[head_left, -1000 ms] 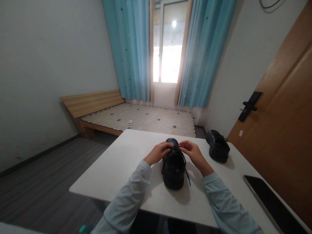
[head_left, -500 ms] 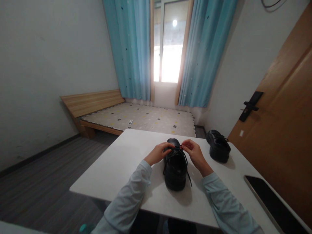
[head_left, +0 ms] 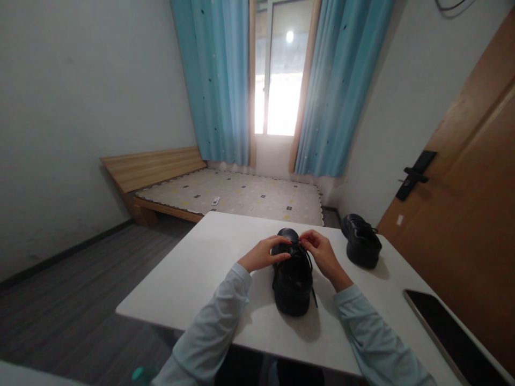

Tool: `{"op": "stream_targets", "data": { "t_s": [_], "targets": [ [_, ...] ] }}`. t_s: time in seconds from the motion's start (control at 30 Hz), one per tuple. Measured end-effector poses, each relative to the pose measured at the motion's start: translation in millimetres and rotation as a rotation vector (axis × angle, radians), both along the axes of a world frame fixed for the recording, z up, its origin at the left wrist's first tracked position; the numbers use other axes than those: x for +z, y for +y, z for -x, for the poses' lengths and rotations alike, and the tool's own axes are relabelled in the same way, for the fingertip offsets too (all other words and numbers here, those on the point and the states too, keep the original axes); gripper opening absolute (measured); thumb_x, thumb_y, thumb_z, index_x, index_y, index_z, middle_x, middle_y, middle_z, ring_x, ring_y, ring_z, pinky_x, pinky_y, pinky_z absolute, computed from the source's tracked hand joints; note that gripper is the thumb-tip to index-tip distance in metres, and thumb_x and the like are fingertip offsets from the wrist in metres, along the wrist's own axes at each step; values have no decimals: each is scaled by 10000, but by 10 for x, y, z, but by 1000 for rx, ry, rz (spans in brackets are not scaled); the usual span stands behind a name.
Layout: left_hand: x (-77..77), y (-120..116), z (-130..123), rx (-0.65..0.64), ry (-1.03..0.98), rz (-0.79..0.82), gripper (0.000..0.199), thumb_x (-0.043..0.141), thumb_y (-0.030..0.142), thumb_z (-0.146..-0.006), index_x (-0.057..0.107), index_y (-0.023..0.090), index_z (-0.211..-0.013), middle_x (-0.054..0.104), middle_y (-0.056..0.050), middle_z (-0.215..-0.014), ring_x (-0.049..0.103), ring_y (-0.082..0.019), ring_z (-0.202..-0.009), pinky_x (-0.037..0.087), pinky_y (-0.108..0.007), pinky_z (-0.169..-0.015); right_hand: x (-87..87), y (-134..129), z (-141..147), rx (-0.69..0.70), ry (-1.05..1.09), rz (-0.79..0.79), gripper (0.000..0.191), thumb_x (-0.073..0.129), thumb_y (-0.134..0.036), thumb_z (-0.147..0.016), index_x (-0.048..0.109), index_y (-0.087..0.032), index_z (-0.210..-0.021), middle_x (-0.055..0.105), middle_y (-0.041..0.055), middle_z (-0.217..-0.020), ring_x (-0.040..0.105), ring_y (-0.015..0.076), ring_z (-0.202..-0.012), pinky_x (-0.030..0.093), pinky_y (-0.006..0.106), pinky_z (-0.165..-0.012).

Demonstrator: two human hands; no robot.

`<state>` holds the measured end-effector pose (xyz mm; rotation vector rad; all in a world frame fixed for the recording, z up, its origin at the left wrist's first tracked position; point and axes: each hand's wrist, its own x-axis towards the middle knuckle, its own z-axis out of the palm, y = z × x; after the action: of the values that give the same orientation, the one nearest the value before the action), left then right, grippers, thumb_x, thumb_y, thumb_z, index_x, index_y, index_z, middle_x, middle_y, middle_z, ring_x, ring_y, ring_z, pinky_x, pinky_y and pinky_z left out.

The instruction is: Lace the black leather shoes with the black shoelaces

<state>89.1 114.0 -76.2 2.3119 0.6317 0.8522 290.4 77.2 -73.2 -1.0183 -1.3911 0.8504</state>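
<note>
A black lace-up shoe [head_left: 293,292] stands on the white table in front of me, toe pointing away. My left hand [head_left: 263,253] reaches over it from the left, with fingers stretched across the lacing and thumb apart, touching the upper. At the shoe's right side, my right hand [head_left: 319,249] pinches a black shoelace [head_left: 310,262] between thumb and fingertips, near the top of the lacing. One loose lace end hangs down along the shoe's right side to the table. The exact knot under my fingers is too dark to make out.
A second black shoe [head_left: 363,244] stands at the table's far right corner. A dark phone [head_left: 450,335] lies along the right edge of the white table [head_left: 189,273]. Beyond are a bed [head_left: 241,195] with a small white device [head_left: 216,201] on it, and a wooden door [head_left: 462,214] to the right.
My left thumb has spread away from its fingers and slid down over the shoe. The shoe has shifted slightly to the right. My right hand keeps its pinch in nearly the same place.
</note>
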Motion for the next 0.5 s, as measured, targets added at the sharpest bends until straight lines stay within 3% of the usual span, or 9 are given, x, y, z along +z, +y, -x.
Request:
{"op": "stream_targets", "data": {
  "t_s": [0.13, 0.27, 0.37, 0.5],
  "targets": [
    [1, -6, -5, -7, 21, 11, 458, 651, 423, -759, 571, 199, -1151, 562, -89, -1190, 509, -205, -1134, 364, -344, -1019, -5, 0, -8, -2, 1, -6, 177, 678, -351, -717, 606, -192, -750, 602, -9, -684, 563, 144, -655, 441, 285, -638],
    [5, -4, 8, 105, 27, 25, 600, 769, 476, -590, 581, 176, -1074, 523, -101, -1107, 497, -235, -1080, 403, -381, -963, -7, -6, -10, -18, 2, -1, 166, 671, -345, -721, 606, -194, -746, 608, -8, -683, 570, 151, -668, 440, 289, -644],
    [32, -2, 31, 141, 44, 16, 407, 731, 496, -632, 641, 169, -857, 533, -74, -991, 506, -219, -1004, 404, -366, -927, -5, -14, -13, -36, -6, 5, 170, 672, -349, -710, 604, -195, -737, 612, -4, -685, 578, 162, -687, 441, 295, -651],
    [76, -8, 47, 37, 68, 71, 310, 677, 454, -715, 636, 148, -686, 581, -41, -831, 537, -162, -837, 417, -281, -788, -6, -20, -20, -56, -8, 10, 188, 677, -362, -697, 603, -192, -725, 613, 2, -678, 577, 167, -681, 443, 297, -637]
  ]
}}
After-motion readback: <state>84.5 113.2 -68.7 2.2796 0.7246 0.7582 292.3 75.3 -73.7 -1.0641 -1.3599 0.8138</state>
